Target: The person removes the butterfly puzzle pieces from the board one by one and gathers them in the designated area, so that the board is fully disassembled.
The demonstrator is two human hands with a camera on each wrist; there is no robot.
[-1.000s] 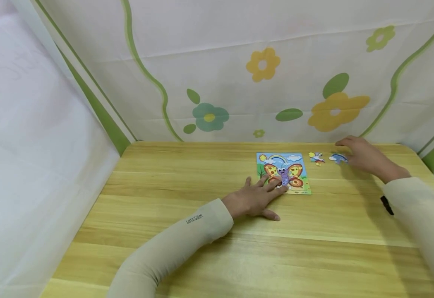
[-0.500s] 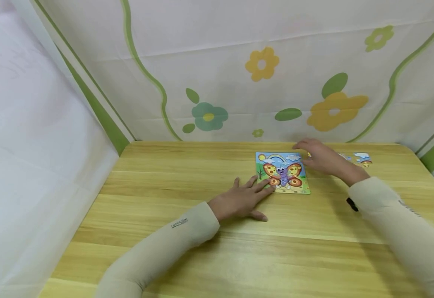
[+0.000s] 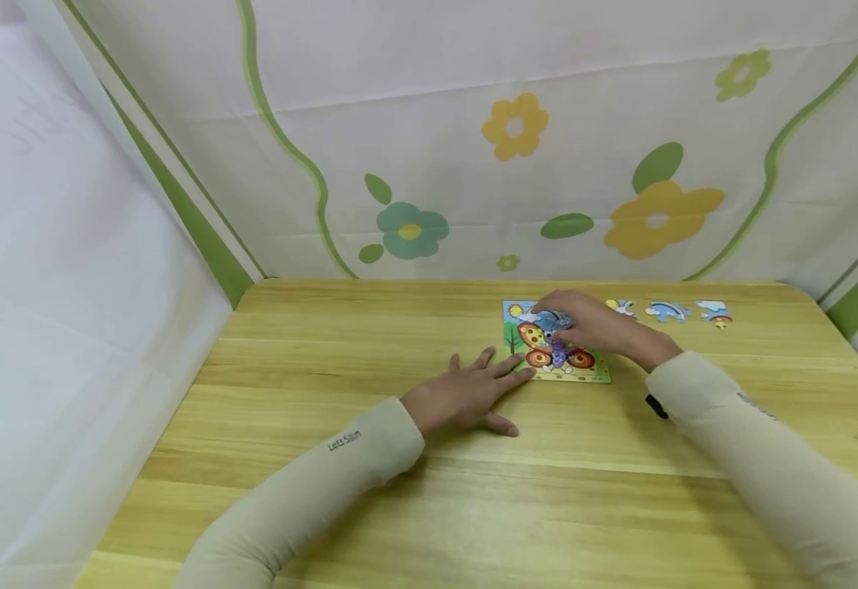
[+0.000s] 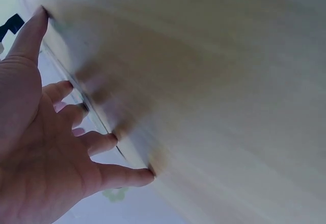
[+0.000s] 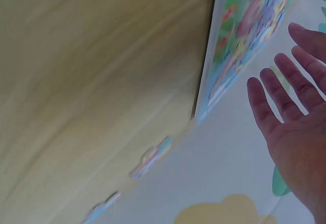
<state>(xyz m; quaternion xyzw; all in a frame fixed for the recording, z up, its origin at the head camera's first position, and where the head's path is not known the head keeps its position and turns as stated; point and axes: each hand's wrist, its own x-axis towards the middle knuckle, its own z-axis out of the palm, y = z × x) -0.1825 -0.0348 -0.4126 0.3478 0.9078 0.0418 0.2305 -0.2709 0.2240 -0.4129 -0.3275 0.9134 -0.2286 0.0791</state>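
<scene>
A square butterfly jigsaw board (image 3: pixel 559 360) lies flat towards the back of the wooden table. My left hand (image 3: pixel 465 397) is spread out at its lower left corner, fingertips on the board's edge and the table. Over the upper right part of the board is my right hand (image 3: pixel 590 323), which hides some of the picture. In the right wrist view its fingers (image 5: pixel 288 89) look fairly straight and apart, with nothing seen between them. Three loose puzzle pieces lie in a row to the right: a sun piece (image 3: pixel 622 307), a rainbow piece (image 3: pixel 667 312) and a cloud piece (image 3: pixel 714 312).
The table (image 3: pixel 370 352) ends at the back against a white cloth (image 3: pixel 429 131) printed with flowers. Another white cloth (image 3: pixel 68 327) hangs on the left side. A black strap piece (image 3: pixel 657 406) shows beneath the right forearm.
My right hand has travelled left from beside the loose pieces to above the board, uncovering the cloud piece. My left hand has slid slightly left, towards the board's corner.
</scene>
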